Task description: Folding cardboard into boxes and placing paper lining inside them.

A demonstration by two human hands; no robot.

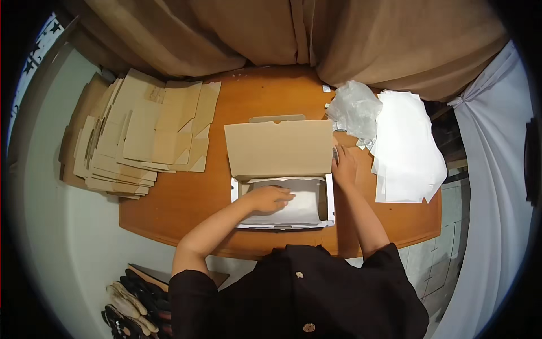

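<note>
An open cardboard box, brown inside with white outer walls, sits near the table's front edge, its lid raised at the back. Inside it lies a white sheet of paper. My left hand rests flat on that sheet, fingers stretched toward the right. Just right of the raised lid, my right hand is closed with its fingers curled at a small dark and silvery thing. The lid's edge and the fingers partly hide it, so its kind is unclear.
Flattened cardboard boxes are piled on the left of the wooden table. At the right lie a stack of white paper sheets and a clear plastic bag with small silvery pieces around it. Brown curtains hang behind. Shoes stand lower left.
</note>
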